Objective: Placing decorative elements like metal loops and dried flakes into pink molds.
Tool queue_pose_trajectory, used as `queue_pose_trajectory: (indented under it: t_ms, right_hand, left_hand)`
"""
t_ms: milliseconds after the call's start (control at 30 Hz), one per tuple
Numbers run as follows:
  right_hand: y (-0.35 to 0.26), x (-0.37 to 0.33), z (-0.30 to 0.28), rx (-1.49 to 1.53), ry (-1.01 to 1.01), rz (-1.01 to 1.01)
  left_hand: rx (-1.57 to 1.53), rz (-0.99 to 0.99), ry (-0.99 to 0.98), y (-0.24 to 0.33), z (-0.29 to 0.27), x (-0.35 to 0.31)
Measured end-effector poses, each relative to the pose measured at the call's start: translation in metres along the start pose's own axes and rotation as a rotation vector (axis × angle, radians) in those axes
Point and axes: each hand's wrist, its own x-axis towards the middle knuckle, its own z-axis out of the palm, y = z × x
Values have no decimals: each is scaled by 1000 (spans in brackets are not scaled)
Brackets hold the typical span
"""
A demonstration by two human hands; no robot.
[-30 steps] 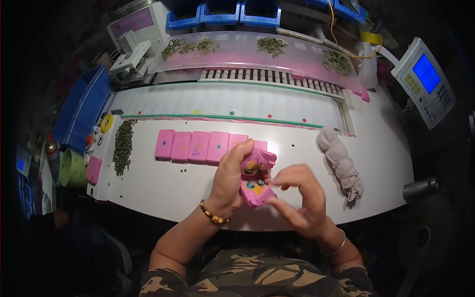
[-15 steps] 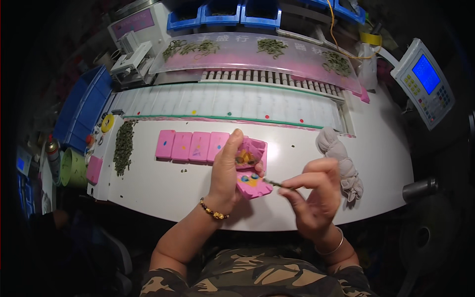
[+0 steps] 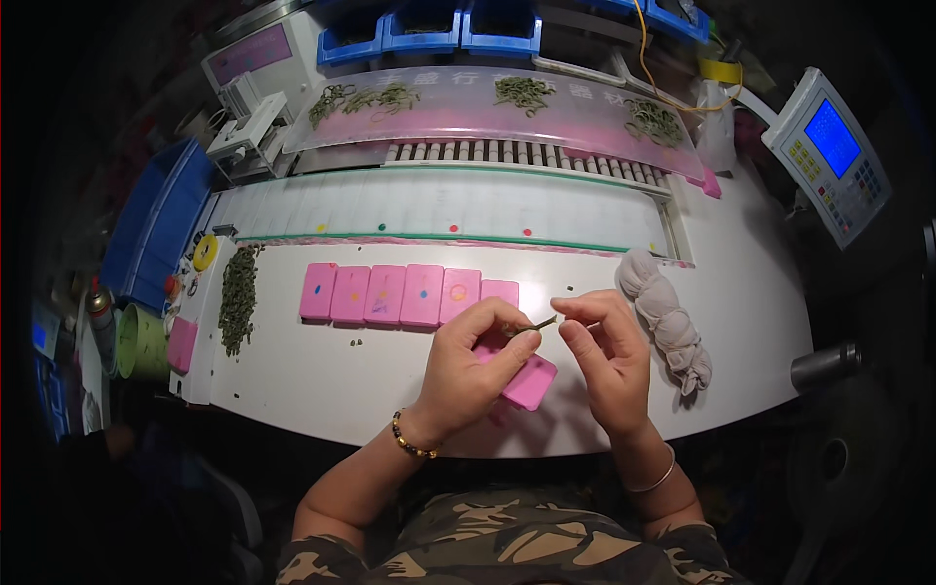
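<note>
My left hand [image 3: 473, 363] holds a pink rubber mold [image 3: 532, 383] low in its palm, its smooth outer face partly showing under the thumb. Between that hand's thumb and forefinger a thin dark green stick-like piece [image 3: 546, 324] is pinched, pointing right. At its pale tip is my right hand [image 3: 609, 361], thumb and forefinger apart and gripping nothing that I can see. Fingers hide most of the mold. Just beyond the hands, several pink molds [image 3: 423, 294] with coloured marks stand in a row on the white table [image 3: 322, 390].
Dark green bits lie in a pile [image 3: 239, 302] at left. A twisted greyish cloth [image 3: 668, 327] rests at right, near a dark cylinder [image 3: 826, 367] and a blue-screened panel [image 3: 831, 146]. Behind are a white plate track [image 3: 439, 200], rollers [image 3: 517, 153] and a tray [image 3: 458, 115] with green pieces.
The green piece has passed from my right fingers to my left. The mold, opened before with its coloured inside showing, now shows its outer face. The track's coloured dots have shifted left.
</note>
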Motion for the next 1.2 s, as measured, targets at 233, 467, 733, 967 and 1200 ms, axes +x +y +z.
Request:
queue_pose_trajectory:
  t_ms: [233, 467, 733, 967, 1200]
  right_hand:
    - [5, 6, -5, -650, 49, -579]
    - [10, 2, 6, -740, 79, -488]
    - [24, 16, 2, 426, 71, 393]
    - [37, 22, -33, 1054, 44, 702]
    - [41, 12, -35, 90, 49, 305]
  left_hand:
    - [156, 209, 55, 3, 1, 5]
    - [343, 365, 93, 1, 8, 4]
    - [826, 758, 54, 9, -1, 36]
    - [1051, 957, -181, 17, -27, 118]
    - [869, -8, -125, 56, -47, 271]
